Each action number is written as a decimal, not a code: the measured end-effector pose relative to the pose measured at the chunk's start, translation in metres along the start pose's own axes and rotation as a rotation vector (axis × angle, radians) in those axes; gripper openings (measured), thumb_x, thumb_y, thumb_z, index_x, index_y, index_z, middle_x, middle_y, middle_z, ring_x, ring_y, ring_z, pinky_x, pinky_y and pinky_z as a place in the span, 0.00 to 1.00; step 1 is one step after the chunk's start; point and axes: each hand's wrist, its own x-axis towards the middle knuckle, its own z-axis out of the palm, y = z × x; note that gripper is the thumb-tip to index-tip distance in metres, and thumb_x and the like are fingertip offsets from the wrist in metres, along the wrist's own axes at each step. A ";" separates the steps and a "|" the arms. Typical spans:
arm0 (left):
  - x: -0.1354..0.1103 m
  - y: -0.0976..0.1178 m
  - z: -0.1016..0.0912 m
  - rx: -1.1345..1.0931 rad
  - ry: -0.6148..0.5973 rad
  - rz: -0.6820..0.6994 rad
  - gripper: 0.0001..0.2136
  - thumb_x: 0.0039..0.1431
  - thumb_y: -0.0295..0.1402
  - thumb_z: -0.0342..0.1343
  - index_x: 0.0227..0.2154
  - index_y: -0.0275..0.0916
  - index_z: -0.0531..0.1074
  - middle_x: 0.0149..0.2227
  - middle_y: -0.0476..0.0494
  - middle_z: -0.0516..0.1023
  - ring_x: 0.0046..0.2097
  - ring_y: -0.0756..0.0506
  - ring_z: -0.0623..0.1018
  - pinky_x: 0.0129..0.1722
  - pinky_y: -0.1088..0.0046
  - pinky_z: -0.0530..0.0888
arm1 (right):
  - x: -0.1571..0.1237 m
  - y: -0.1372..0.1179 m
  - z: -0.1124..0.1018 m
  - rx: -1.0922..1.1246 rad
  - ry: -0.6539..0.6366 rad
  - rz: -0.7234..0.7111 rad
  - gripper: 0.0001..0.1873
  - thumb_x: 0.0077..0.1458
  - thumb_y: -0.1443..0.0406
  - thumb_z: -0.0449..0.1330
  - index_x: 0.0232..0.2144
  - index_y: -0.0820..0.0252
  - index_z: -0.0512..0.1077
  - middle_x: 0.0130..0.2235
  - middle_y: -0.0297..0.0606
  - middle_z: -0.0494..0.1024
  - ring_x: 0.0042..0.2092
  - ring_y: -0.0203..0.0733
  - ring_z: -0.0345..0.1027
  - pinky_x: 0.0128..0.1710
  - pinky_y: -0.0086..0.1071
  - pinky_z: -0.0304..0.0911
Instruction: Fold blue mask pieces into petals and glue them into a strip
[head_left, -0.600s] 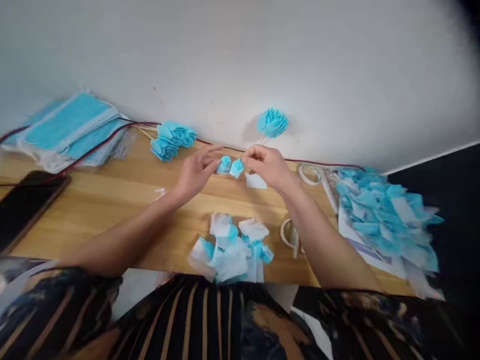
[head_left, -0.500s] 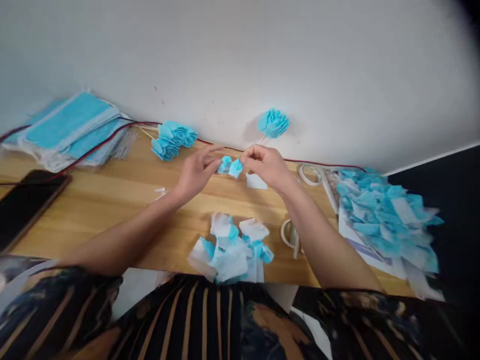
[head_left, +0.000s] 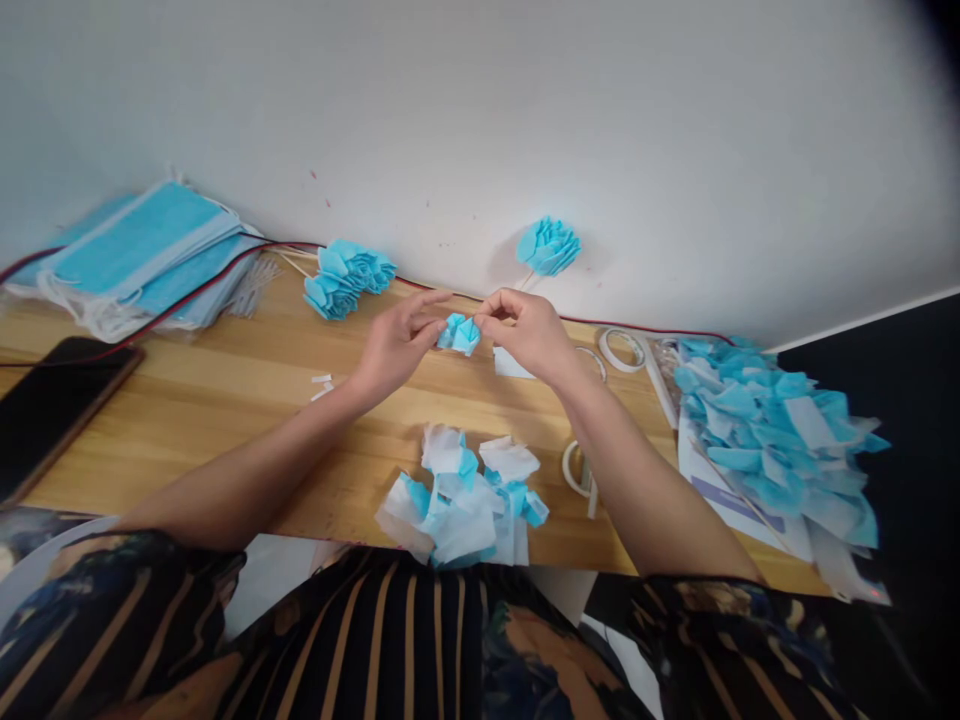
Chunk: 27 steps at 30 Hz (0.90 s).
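Observation:
Two small folded pieces of blue fabric, shaped like petals, hang between my hands above the table. My left hand (head_left: 397, 345) grips the left blue petal (head_left: 452, 330) at its edge, its index finger stretched out above. With thumb and fingers pinched together, my right hand (head_left: 525, 328) has the right blue petal (head_left: 468, 338) by its upper corner. The two petals overlap or touch; which, I cannot tell. A white scrap (head_left: 512, 363) lies beneath my right hand. Nearer my body is a loose heap of blue and white fabric pieces (head_left: 461, 510).
Blue face masks (head_left: 142, 245) and a phone (head_left: 67, 410) lie at left. Blue fabric flowers (head_left: 345, 280) sit at the back, and another flower (head_left: 549, 247) leans by the wall. Tape rolls (head_left: 621, 350) and a large petal pile (head_left: 772, 430) are at right. A red-black cable (head_left: 202, 290) crosses the back.
My right hand has shifted slightly left, bringing its petal up against the one at my left hand. The left hand has hardly moved.

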 end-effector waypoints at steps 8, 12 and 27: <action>0.001 -0.001 0.001 -0.050 -0.004 -0.016 0.20 0.59 0.33 0.58 0.55 0.36 0.73 0.30 0.49 0.82 0.32 0.49 0.79 0.37 0.73 0.75 | 0.000 -0.004 0.004 -0.052 0.044 0.010 0.03 0.50 0.67 0.60 0.25 0.58 0.71 0.29 0.32 0.78 0.31 0.36 0.69 0.36 0.32 0.64; 0.002 0.002 0.001 -0.109 -0.023 -0.034 0.20 0.59 0.34 0.58 0.54 0.35 0.73 0.29 0.49 0.81 0.32 0.48 0.80 0.37 0.72 0.77 | 0.000 -0.006 0.006 -0.092 0.060 0.009 0.03 0.50 0.67 0.59 0.25 0.58 0.71 0.28 0.32 0.79 0.31 0.37 0.70 0.35 0.32 0.62; 0.002 0.008 0.000 -0.239 -0.057 -0.113 0.24 0.55 0.42 0.66 0.52 0.37 0.72 0.34 0.45 0.82 0.34 0.46 0.81 0.33 0.72 0.78 | -0.002 -0.009 0.016 -0.175 0.061 -0.011 0.03 0.50 0.67 0.59 0.25 0.58 0.71 0.28 0.31 0.78 0.31 0.36 0.69 0.33 0.31 0.60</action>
